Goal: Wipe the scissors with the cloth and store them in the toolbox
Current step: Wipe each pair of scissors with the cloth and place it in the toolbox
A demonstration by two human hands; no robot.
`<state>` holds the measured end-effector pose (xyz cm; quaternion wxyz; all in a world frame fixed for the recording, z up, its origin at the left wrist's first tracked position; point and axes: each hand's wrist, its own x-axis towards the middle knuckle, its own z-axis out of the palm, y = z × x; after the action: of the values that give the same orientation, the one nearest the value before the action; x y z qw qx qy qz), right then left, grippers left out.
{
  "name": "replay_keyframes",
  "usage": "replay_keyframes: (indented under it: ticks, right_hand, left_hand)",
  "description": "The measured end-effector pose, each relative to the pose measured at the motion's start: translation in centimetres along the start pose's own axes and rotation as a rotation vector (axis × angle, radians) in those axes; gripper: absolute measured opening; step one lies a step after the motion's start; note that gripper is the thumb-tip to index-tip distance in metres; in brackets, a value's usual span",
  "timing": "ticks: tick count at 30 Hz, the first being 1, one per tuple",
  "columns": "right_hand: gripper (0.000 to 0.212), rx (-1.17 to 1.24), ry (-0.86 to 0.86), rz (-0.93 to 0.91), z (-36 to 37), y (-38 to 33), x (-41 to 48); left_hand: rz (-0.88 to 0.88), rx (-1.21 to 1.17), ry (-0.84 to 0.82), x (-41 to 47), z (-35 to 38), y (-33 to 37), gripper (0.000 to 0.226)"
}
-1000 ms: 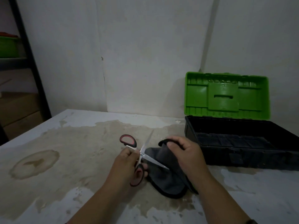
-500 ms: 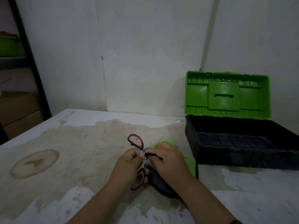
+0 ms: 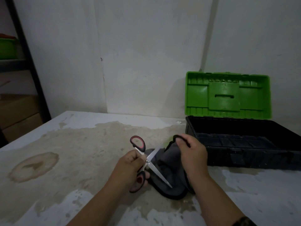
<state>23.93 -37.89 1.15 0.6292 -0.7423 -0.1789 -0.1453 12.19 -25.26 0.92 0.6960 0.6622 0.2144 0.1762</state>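
Left hand grips scissors at pivot, blades spread; right hand pinches cloth edge, just beside toolbox.

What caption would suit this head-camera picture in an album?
Left hand holds opened scissors while right hand grips a grey cloth beside the open toolbox.

cam: head-worn; wide-angle | faces: forward and down across table toward wall | range: near; table fills lower half
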Motion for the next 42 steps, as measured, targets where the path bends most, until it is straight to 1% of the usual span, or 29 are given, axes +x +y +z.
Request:
replay_keyframes:
  ticks: [2,3,4,6,8,12,18,22,26,29,30,31,33,34,36,37,38,39,42]
  right_hand:
    - [0.019,0.27,-0.069,0.162,-0.2,-0.4,-0.3]
    - [0.022,0.347,-0.155,0.203,0.0,-0.8,-0.7]
    - [0.025,0.348,-0.266,0.21,0.2,-1.2,-1.2]
    - [0.027,0.26,-0.461,0.192,1.0,-1.9,-2.4]
    - [0.027,0.19,-0.522,0.168,1.6,-2.0,-3.0]
    - [0.023,0.115,-0.493,0.13,1.9,-1.5,-2.8]
    - [0.014,0.142,-0.362,0.192,1.9,-1.7,-2.7]
    - [0.025,0.246,-0.218,0.261,1.5,-1.2,-1.6]
    - [0.023,0.268,-0.131,0.244,1.4,-1.1,-1.3]
    - [0.024,0.326,0.047,0.276,0.1,-0.6,0.4]
    - [0.022,0.378,0.068,0.306,-0.6,-0.6,1.0]
    - [0.02,0.442,0.04,0.336,-1.2,-0.6,1.2]
    - [0.021,0.543,-0.123,0.367,-1.4,-1.1,0.7]
    - [0.023,0.545,-0.234,0.359,-1.0,-1.4,0.0]
    - [0.027,0.456,-0.467,0.32,-0.1,-2.2,-1.7]
    - [0.027,0.414,-0.557,0.307,0.2,-2.5,-2.4]
    - [0.025,0.398,-0.607,0.302,0.5,-2.7,-2.8]
    - [0.023,0.393,-0.61,0.301,0.7,-2.8,-3.1]
    - [0.019,0.289,-0.478,0.257,1.1,-2.2,-3.1]
  left_hand:
    - [-0.003,-0.011,0.026,0.0,0.0,0.1,0.031]
    - [0.002,-0.011,0.039,-0.1,0.1,0.2,0.03]
    - [0.013,-0.001,0.05,-0.1,0.2,0.2,0.028]
    - [0.029,0.013,0.056,-0.3,0.5,0.3,0.024]
    - [0.009,-0.006,0.04,-0.4,0.7,0.2,0.023]
    - [-0.019,0.027,-0.006,-0.3,0.9,-0.4,0.026]
    - [0.002,0.063,-0.015,0.0,1.2,-0.1,0.025]
    - [-0.01,0.053,-0.044,-0.5,1.3,0.2,0.026]
    - [-0.001,0.051,-0.07,-0.6,1.4,0.3,0.026]
    - [-0.002,0.038,-0.078,-0.9,1.0,0.3,0.026]
    - [0.0,0.033,-0.072,-1.0,0.8,0.3,0.025]
    - [0.009,0.031,-0.057,-1.0,0.5,0.4,0.023]
    - [0.039,0.048,-0.017,-0.7,0.2,0.4,0.022]
    - [0.052,0.061,0.003,-0.5,0.2,0.4,0.023]
    - [0.076,0.079,0.035,-0.4,0.3,0.4,0.024]
    - [0.077,0.082,0.041,-0.4,0.5,0.4,0.024]
    - [0.068,0.079,0.034,-0.5,0.6,0.4,0.024]
    - [0.053,0.07,0.019,-0.5,0.7,0.2,0.024]
    - [0.017,0.031,-0.023,0.0,0.8,-0.3,0.027]
